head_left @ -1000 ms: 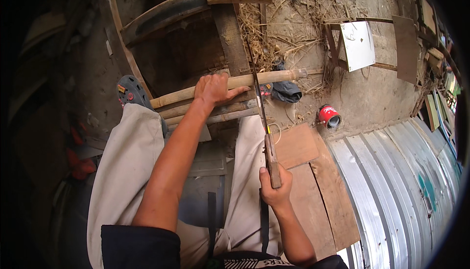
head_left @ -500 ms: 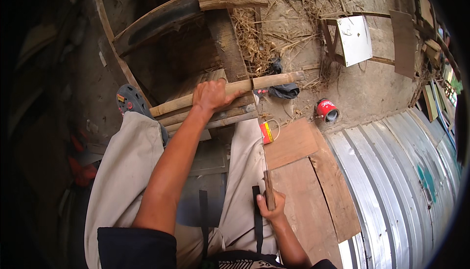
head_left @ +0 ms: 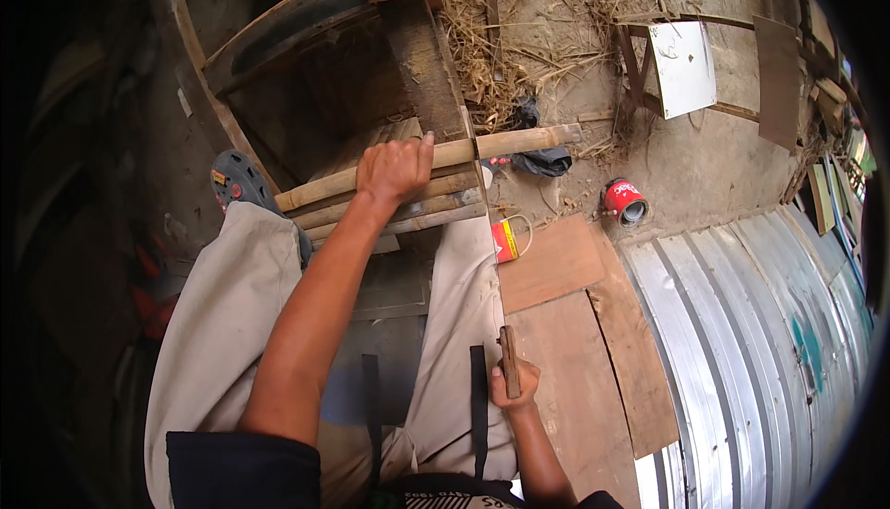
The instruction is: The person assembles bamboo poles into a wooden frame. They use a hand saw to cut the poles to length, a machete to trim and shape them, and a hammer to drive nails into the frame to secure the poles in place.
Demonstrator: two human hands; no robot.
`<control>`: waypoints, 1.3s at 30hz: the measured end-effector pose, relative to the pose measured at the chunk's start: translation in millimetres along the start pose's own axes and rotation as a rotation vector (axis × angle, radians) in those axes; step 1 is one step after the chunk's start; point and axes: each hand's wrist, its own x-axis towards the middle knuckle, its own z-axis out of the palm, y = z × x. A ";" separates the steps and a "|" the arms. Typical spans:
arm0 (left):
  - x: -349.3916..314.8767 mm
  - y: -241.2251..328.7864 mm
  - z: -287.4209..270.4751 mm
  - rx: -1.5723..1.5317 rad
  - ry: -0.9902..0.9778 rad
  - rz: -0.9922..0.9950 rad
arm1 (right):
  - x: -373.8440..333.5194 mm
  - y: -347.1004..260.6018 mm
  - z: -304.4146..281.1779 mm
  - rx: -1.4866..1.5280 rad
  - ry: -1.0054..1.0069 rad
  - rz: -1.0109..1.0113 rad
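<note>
Clearly, we seem to be at the sawing step. Largest first, a wooden frame stands ahead of us, and the bamboo pole lies crosswise at its near end, just beyond two thinner poles. Our saw runs away from us, its narrow blade crossing the pole near the left hand, with a short length of bamboo sticking out to the right. How deep the teeth sit, we cannot tell.

As we judge it, the next stroke calls for a level, straight push while the pole is kept from rolling. Our left fingers are bent over the pole and press it down, the thumb lying along its top; their tips are hidden from us. Our right hand is wrapped tight around the wooden handle, leaving no gap.
</note>
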 end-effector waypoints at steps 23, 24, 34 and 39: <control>-4.1 5.4 0.7 0.029 -0.076 -0.075 | 58.3 17.0 21.6 0.073 -0.064 0.075; -2.5 4.5 0.3 0.042 -0.037 -0.065 | 33.7 -1.6 7.5 0.000 -0.029 0.038; 2.1 2.0 2.9 0.050 0.034 -0.070 | 111.2 19.3 40.2 0.121 -0.019 0.121; 3.9 5.3 -1.3 0.069 -0.028 -0.081 | 20.7 -28.8 -6.5 0.060 0.036 -0.010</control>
